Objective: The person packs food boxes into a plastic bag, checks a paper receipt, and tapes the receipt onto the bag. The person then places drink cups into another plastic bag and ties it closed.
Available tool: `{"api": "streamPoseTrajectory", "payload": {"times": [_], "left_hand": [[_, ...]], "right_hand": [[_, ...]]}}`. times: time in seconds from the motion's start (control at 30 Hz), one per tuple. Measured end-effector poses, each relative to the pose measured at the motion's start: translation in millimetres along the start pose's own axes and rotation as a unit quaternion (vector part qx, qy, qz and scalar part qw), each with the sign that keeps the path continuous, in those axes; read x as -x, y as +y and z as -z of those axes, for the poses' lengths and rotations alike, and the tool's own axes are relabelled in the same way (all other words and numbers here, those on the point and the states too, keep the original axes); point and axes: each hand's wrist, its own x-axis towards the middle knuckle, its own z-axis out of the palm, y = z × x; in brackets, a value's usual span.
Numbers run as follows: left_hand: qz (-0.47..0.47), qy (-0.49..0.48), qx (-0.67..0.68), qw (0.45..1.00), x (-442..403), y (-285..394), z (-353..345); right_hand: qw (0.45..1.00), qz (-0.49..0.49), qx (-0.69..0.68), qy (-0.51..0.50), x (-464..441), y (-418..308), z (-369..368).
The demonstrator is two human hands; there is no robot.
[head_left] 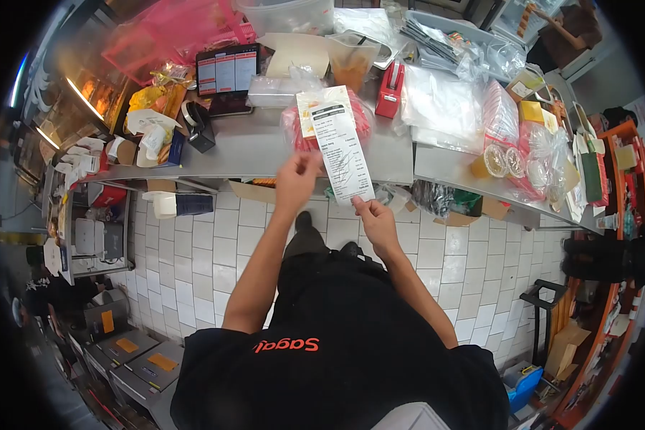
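Observation:
My right hand (377, 223) pinches the lower end of a long printed receipt (344, 154) between thumb and fingers. The receipt slants up and away over the counter edge, with several lines of print and pen strokes on it. Just left of the paper, my left hand (298, 178) is raised with its fingers curled together, slightly blurred, and nothing shows in it. Behind the receipt's top lies a yellow-and-white printed paper (304, 118), over a red and clear plastic-wrapped bundle (288, 125) on the metal counter (244, 147).
A tablet (228, 70) stands at the counter's back left, beside a black device (198, 125). To the right are a red dispenser (390, 89), clear plastic bags (441, 104) and lidded cups (494, 161). A pitcher of brown liquid (351, 63) stands behind. Another person's arm (562, 32) shows at upper right.

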Motion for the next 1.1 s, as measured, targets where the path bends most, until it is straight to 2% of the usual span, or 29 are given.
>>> {"api": "streamPoseTrajectory", "payload": {"times": [0.03,0.1,0.13,0.2,0.23,0.33,0.37,0.43,0.5,0.57,0.63,0.73,0.77,0.83,0.87,0.9,0.93,1.0,1.03,1.1], "left_hand": [[-0.034,0.064,-0.057,0.996,-13,17,4],[-0.238,0.174,-0.233,0.927,-47,31,7],[-0.239,0.172,-0.233,0.927,-65,36,7],[-0.337,0.144,-0.312,0.877,-101,48,5],[-0.343,0.14,-0.309,0.876,-119,51,6],[-0.434,-0.003,-0.32,0.842,-155,61,4],[-0.441,-0.012,-0.316,0.84,-162,62,2],[-0.313,-0.092,-0.231,0.917,-168,64,-2],[-0.339,-0.105,-0.194,0.915,-171,70,-4],[-0.299,-0.128,-0.157,0.933,-176,72,-2],[-0.278,-0.145,-0.136,0.94,-172,93,5],[-0.244,-0.185,-0.076,0.949,-164,120,16],[-0.237,-0.199,-0.071,0.948,-158,134,21],[-0.232,-0.221,-0.061,0.945,-150,155,30],[-0.204,-0.239,-0.024,0.949,-149,161,34],[-0.174,-0.256,0.011,0.951,-150,163,36],[-0.175,-0.263,0.013,0.949,-154,158,39],[-0.117,-0.257,0.069,0.957,-162,153,40],[-0.118,-0.256,0.07,0.957,-159,153,36],[-0.068,-0.166,0.128,0.975,-149,156,29]], "right_hand": [[1.0,0.0,-0.003,-0.001,-2,1,1],[0.999,-0.018,-0.003,-0.028,-7,3,3],[0.999,-0.018,-0.004,-0.027,-12,7,6],[0.997,-0.049,-0.003,-0.056,-27,20,9],[0.998,-0.044,-0.006,-0.05,-36,28,8],[0.997,-0.039,0.028,-0.053,-60,42,8],[0.998,-0.036,0.024,-0.041,-66,45,8],[0.996,-0.028,0.075,-0.032,-74,38,5],[0.995,-0.03,0.095,-0.015,-83,35,3],[0.986,-0.056,0.153,-0.033,-92,34,1],[0.988,-0.056,0.143,-0.011,-94,20,-10],[0.996,0.055,0.075,0.005,-100,2,-23],[0.995,0.054,0.076,0.024,-101,-9,-22],[0.994,-0.016,0.084,-0.062,-102,-34,-22],[0.994,0.026,0.078,-0.07,-104,-32,-23],[0.995,0.025,0.078,-0.061,-109,-32,-24],[0.992,0.077,0.072,-0.07,-114,-33,-24],[0.927,0.346,0.146,-0.002,-120,-48,-26],[0.926,0.346,0.148,-0.003,-122,-52,-23],[0.921,0.353,0.166,-0.004,-126,-57,-20]]}}
